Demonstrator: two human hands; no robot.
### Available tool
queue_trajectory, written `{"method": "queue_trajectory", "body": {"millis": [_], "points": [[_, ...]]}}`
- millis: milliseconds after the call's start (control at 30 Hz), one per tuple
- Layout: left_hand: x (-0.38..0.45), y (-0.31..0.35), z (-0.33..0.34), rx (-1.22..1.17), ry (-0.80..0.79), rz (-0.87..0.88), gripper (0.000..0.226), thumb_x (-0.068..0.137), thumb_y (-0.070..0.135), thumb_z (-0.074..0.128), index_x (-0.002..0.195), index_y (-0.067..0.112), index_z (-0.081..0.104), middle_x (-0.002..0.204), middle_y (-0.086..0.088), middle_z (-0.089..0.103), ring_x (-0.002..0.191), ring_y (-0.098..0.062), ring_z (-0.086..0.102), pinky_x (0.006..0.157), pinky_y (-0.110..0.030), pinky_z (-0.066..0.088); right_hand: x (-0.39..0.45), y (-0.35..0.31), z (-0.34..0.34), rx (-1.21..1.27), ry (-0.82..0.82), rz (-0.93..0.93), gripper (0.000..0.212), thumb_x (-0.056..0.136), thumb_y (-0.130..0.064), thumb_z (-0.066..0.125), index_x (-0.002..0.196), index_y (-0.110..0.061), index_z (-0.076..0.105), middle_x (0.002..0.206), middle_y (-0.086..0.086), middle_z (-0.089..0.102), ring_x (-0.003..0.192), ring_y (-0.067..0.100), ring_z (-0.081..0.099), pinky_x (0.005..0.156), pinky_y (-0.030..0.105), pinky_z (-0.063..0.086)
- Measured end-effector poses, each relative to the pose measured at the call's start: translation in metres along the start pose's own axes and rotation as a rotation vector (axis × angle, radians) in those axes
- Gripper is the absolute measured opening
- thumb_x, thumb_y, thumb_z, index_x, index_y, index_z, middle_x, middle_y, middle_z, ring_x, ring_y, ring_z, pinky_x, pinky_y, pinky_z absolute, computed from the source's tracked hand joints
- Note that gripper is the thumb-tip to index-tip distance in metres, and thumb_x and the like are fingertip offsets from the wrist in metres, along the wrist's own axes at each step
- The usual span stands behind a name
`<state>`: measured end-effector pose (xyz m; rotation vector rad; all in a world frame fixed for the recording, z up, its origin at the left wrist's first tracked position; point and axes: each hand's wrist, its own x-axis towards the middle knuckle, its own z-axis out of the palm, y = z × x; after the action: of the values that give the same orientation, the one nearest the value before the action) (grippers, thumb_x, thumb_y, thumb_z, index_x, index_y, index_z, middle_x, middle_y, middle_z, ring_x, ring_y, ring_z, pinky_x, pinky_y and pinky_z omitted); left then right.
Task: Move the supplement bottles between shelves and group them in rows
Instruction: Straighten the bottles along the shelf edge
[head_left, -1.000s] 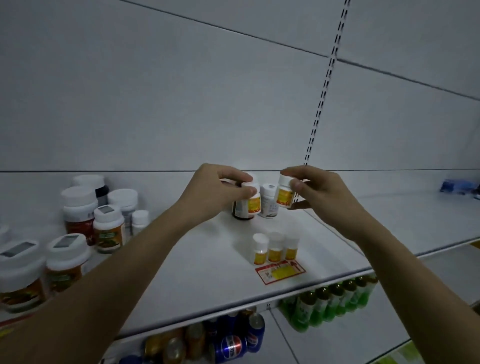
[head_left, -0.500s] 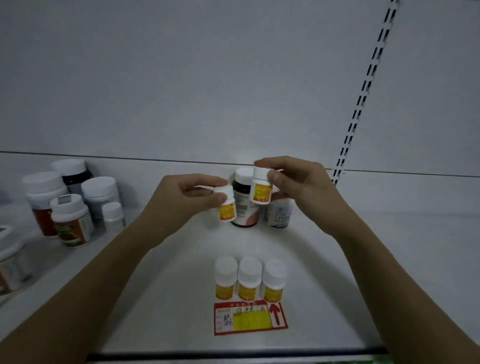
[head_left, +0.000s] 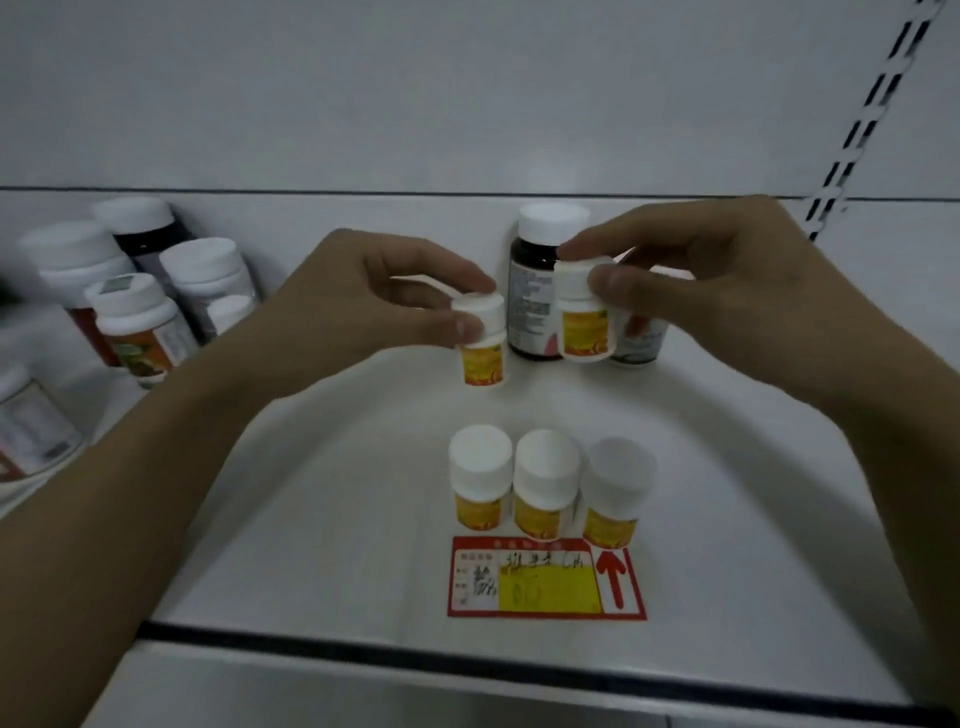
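Observation:
My left hand (head_left: 363, 306) pinches a small white bottle with a yellow label (head_left: 482, 348) by its cap, above the white shelf (head_left: 322, 519). My right hand (head_left: 727, 291) pinches a second small yellow-label bottle (head_left: 584, 327) the same way, a little higher and to the right. Below them a row of three matching small bottles (head_left: 545, 483) stands side by side near the shelf's front. Behind the held bottles a dark brown bottle with a white cap (head_left: 535, 280) stands at the back wall. A short bottle (head_left: 639, 343) beside it is mostly hidden by my right hand.
A red and yellow price tag (head_left: 545, 579) lies flat in front of the row of three. Several larger white-capped bottles (head_left: 140, 306) crowd the shelf's left side. The shelf's front edge (head_left: 467, 660) runs across the bottom. A slotted upright (head_left: 857, 119) climbs the back wall at right.
The view has dropped and closed in on the shelf. Both hands have brought their small bottles forward from the back bottles, toward the row of three.

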<state>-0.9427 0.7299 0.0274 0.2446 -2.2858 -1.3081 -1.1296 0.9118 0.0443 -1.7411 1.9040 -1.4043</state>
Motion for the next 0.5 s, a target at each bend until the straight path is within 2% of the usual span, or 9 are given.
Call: {"method": "queue_trajectory", "body": {"millis": [67, 167, 233, 367, 500], "points": [[-0.002, 0.002, -0.002, 0.0, -0.044, 0.002, 0.031, 0.065, 0.028, 0.085, 0.094, 0.032, 0.076, 0.101, 0.003, 0.076, 0.091, -0.017, 0.073, 0.077, -0.02, 0.056, -0.002, -0.008, 0.005, 0.003, -0.052, -0.01, 0.018, 0.087, -0.022, 0.068, 0.099, -0.032, 0.076, 0.098, -0.012, 0.073, 0.089, 0.009, 0.069, 0.08, 0.028, 0.059], [-0.005, 0.002, -0.001, -0.015, -0.107, -0.023, 0.032, 0.064, 0.021, 0.084, 0.095, 0.025, 0.076, 0.101, -0.001, 0.075, 0.093, -0.021, 0.072, 0.075, -0.022, 0.056, -0.003, -0.016, 0.008, -0.023, -0.142, -0.008, 0.021, 0.08, -0.03, 0.069, 0.1, -0.035, 0.076, 0.096, -0.017, 0.072, 0.091, 0.007, 0.069, 0.084, 0.025, 0.058], [-0.005, 0.001, -0.001, -0.005, -0.132, -0.033, 0.035, 0.063, 0.022, 0.082, 0.097, 0.021, 0.075, 0.101, -0.001, 0.075, 0.094, -0.022, 0.072, 0.075, -0.022, 0.056, -0.005, -0.017, 0.007, -0.008, -0.146, -0.012, 0.024, 0.078, -0.032, 0.07, 0.101, -0.036, 0.075, 0.101, -0.017, 0.072, 0.094, 0.008, 0.069, 0.084, 0.023, 0.057], [-0.004, -0.001, 0.002, 0.035, -0.21, -0.048, 0.035, 0.064, 0.03, 0.088, 0.097, 0.028, 0.076, 0.102, 0.004, 0.075, 0.095, -0.014, 0.071, 0.075, -0.018, 0.055, -0.011, -0.009, 0.006, 0.077, -0.112, 0.032, 0.027, 0.074, -0.032, 0.073, 0.102, -0.032, 0.075, 0.104, -0.011, 0.073, 0.094, 0.013, 0.069, 0.081, 0.027, 0.059], [-0.003, -0.008, 0.004, 0.072, -0.284, -0.09, 0.036, 0.064, 0.031, 0.086, 0.099, 0.032, 0.075, 0.103, 0.004, 0.075, 0.098, -0.012, 0.071, 0.079, -0.017, 0.055, -0.01, -0.003, 0.009, -0.04, -0.199, 0.086, 0.034, 0.071, -0.036, 0.069, 0.105, -0.037, 0.074, 0.094, -0.014, 0.071, 0.089, 0.009, 0.069, 0.085, 0.033, 0.057]]}}
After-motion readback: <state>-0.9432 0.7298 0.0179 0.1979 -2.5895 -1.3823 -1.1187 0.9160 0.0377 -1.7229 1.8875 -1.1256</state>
